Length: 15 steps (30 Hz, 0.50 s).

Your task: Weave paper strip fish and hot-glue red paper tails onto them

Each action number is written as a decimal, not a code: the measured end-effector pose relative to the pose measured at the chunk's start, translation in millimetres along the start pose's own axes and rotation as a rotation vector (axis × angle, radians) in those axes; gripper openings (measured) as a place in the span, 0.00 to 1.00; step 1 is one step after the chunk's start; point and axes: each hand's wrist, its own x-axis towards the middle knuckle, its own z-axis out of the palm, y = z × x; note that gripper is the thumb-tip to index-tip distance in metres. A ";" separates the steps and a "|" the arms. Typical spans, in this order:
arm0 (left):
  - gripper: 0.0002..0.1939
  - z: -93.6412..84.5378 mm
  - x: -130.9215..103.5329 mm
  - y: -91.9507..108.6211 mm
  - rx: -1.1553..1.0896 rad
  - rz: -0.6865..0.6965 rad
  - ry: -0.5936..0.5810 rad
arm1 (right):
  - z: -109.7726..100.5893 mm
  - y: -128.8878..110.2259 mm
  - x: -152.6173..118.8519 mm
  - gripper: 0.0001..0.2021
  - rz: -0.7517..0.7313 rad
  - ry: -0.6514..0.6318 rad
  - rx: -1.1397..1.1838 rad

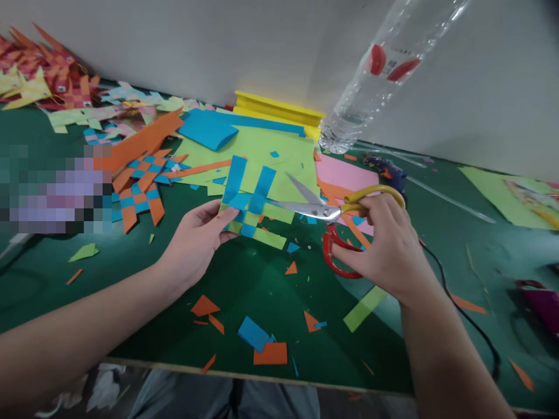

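Observation:
Between the thumb and fingers of my left hand (198,244) is a woven paper fish (247,212) of blue and light green strips. Two blue strips stick up from it and two green strips point right. My right hand (386,238) has its thumb and fingers through the loops of a pair of scissors (327,210) with one yellow and one red handle. The blades are spread, and the tip of the lower one lies close to the woven strips; I cannot tell whether it touches them.
Blue and orange woven fish (146,180) lie at left, near red and yellow ones (56,75). Light green sheets (279,157) and a folded blue sheet (207,129) are behind my hands. A clear plastic bottle (371,87) stands at the back. Paper scraps (271,353) and a black cord (463,311) lie nearer.

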 end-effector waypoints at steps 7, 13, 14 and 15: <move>0.14 -2.5 -3.2 -4.2 0.098 0.023 -0.144 | 3.9 -2.5 0.4 0.22 -0.163 0.033 -0.039; 0.15 -2.9 -5.9 -5.3 0.187 0.006 -0.188 | 1.4 -5.2 0.4 0.22 -0.221 0.062 -0.019; 0.15 -2.9 -6.4 -5.0 0.189 0.009 -0.202 | 1.1 -5.5 0.3 0.22 -0.230 0.065 -0.019; 0.14 -2.8 -7.0 -4.6 0.189 0.014 -0.219 | 1.0 -5.7 0.3 0.22 -0.238 0.067 -0.018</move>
